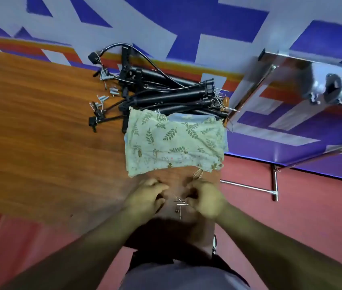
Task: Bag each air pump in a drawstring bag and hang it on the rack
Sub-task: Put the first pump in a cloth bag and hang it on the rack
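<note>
A heap of black air pumps (165,93) with hoses lies at the far end of the wooden table (40,126). In front of it lies a stack of cream drawstring bags (174,143) printed with green leaves. Several small metal needles (180,204) lie on the table near its front edge. My left hand (149,197) hovers over the table left of the needles, fingers curled. My right hand (205,197) pinches at the needles from the right, and a bag's drawstring (198,173) lies just above it. The shiny metal rack (312,86) stands to the right.
Small grey plastic nozzles (103,99) are scattered left of the pump heap. The rack's lower bars (249,186) stand over the red floor beside the table's right edge. A wall with blue and white shapes rises behind the table.
</note>
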A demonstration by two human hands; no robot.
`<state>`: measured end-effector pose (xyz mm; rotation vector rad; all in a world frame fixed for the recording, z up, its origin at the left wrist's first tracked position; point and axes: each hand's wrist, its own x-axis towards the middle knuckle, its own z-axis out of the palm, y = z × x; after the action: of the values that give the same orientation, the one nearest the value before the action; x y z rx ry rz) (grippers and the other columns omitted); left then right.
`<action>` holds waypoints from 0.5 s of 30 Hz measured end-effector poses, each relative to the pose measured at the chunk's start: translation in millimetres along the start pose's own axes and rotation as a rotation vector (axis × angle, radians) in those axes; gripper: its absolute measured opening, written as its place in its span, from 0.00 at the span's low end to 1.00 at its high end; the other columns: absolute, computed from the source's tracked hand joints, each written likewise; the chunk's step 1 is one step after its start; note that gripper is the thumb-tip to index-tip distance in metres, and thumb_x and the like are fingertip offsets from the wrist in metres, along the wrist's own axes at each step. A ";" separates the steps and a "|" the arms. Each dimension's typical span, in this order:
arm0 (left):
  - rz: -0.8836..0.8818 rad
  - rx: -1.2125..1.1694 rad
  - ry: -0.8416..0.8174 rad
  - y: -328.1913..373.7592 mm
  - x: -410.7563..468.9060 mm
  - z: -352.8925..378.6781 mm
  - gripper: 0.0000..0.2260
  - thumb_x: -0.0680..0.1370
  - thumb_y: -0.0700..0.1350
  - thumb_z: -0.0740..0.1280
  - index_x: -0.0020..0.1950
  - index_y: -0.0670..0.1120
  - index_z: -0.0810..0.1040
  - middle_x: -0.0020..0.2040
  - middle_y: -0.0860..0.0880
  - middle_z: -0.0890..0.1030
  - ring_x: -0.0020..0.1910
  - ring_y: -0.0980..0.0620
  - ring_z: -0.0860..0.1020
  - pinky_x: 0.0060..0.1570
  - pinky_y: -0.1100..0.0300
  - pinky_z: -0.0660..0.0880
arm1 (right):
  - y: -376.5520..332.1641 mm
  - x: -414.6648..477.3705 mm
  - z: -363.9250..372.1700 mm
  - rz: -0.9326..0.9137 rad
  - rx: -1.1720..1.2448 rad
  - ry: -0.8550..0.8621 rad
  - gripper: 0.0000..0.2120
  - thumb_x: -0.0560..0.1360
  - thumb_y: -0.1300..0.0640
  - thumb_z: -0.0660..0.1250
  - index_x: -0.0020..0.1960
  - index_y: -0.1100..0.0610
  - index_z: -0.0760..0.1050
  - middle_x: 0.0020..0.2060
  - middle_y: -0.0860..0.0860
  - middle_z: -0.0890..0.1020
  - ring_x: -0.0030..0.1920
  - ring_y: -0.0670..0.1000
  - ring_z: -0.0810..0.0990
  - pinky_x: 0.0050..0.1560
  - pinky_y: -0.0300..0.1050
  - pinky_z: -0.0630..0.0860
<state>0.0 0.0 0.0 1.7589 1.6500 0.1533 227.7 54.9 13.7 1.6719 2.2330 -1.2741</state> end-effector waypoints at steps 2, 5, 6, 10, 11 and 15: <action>0.101 -0.021 0.010 -0.9 9.2 2.2 0.17 0.77 0.51 0.67 0.66 0.56 0.79 0.58 0.53 0.76 0.58 0.51 0.73 0.58 0.56 0.73 | 4.8 5.8 6.8 0.005 0.020 0.016 0.12 0.68 0.54 0.72 0.51 0.52 0.83 0.51 0.50 0.82 0.52 0.52 0.80 0.52 0.38 0.73; 0.208 -0.025 -0.001 -4.9 20.8 9.8 0.13 0.78 0.52 0.65 0.60 0.55 0.81 0.52 0.53 0.77 0.52 0.50 0.73 0.53 0.54 0.73 | 9.8 6.9 12.9 0.034 0.042 0.044 0.13 0.65 0.50 0.69 0.49 0.50 0.82 0.49 0.48 0.82 0.51 0.50 0.80 0.52 0.41 0.74; 0.224 -0.008 -0.013 -6.8 24.2 12.2 0.11 0.78 0.53 0.64 0.58 0.56 0.81 0.51 0.55 0.76 0.51 0.50 0.72 0.53 0.53 0.72 | 8.8 5.6 12.3 0.040 0.044 0.056 0.12 0.66 0.51 0.71 0.49 0.50 0.82 0.48 0.47 0.82 0.50 0.50 0.79 0.50 0.39 0.72; 0.213 0.067 -0.067 -11.7 36.9 18.4 0.16 0.79 0.63 0.55 0.52 0.57 0.79 0.48 0.56 0.72 0.48 0.50 0.70 0.51 0.49 0.72 | 13.1 5.8 9.8 0.021 0.058 0.101 0.10 0.68 0.55 0.73 0.49 0.51 0.81 0.49 0.48 0.81 0.50 0.48 0.79 0.49 0.36 0.69; 0.210 0.073 -0.065 -13.0 39.1 19.7 0.20 0.78 0.66 0.52 0.50 0.57 0.78 0.47 0.56 0.71 0.48 0.50 0.69 0.51 0.49 0.72 | 15.2 6.9 10.9 0.022 0.077 0.100 0.10 0.68 0.54 0.73 0.49 0.51 0.81 0.49 0.48 0.82 0.50 0.48 0.79 0.50 0.37 0.71; 0.199 0.101 -0.063 -16.0 41.0 20.7 0.29 0.77 0.71 0.43 0.46 0.53 0.76 0.45 0.55 0.68 0.46 0.50 0.69 0.48 0.50 0.71 | 18.1 11.6 13.4 0.049 0.081 0.098 0.11 0.67 0.50 0.72 0.49 0.48 0.82 0.49 0.47 0.81 0.50 0.47 0.78 0.50 0.35 0.69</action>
<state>5.1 27.9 -39.5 1.9831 1.4585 0.1060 232.7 56.3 -11.2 1.8437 2.2065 -1.3160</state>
